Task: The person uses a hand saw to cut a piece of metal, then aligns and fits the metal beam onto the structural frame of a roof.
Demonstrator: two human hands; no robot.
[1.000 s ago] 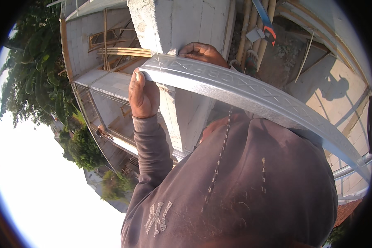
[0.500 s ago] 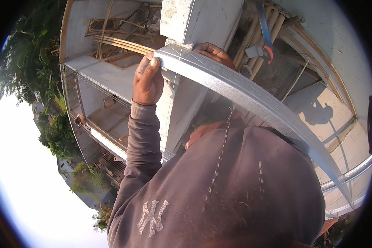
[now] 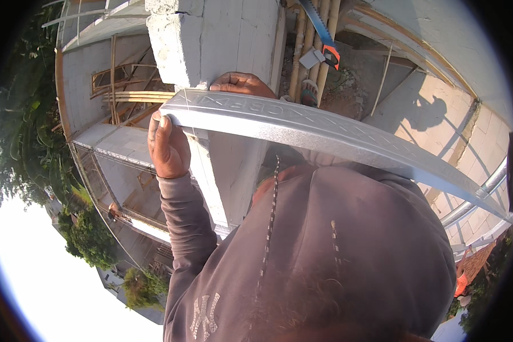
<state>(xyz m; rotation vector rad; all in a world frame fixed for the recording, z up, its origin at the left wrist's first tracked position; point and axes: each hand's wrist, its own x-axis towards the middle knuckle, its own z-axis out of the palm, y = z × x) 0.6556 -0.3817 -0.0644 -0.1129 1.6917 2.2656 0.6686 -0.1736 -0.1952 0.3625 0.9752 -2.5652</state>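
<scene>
A long silvery metal channel (image 3: 302,126) with an embossed top face runs from the end of a block wall (image 3: 225,43) out to the right. My left hand (image 3: 171,151) grips its near-left end, thumb on the front face. My right hand (image 3: 244,84) lies along the far edge beside the wall, fingers bent against the channel; its palm and wrist are hidden behind the metal. A thin string (image 3: 189,111) crosses the channel near its left end.
Below lie bamboo poles (image 3: 309,43) with a blue-bladed handsaw (image 3: 319,25). A round metal pipe (image 3: 493,182) passes under the channel's far end. An unfinished structure (image 3: 111,137) stands left, with another person (image 3: 114,212) there. Someone's shadow (image 3: 427,108) falls on the right wall.
My view has turned, so the wall and both hands appear further left. The channel lies flatter across the picture. Both hands stay at its left end.
</scene>
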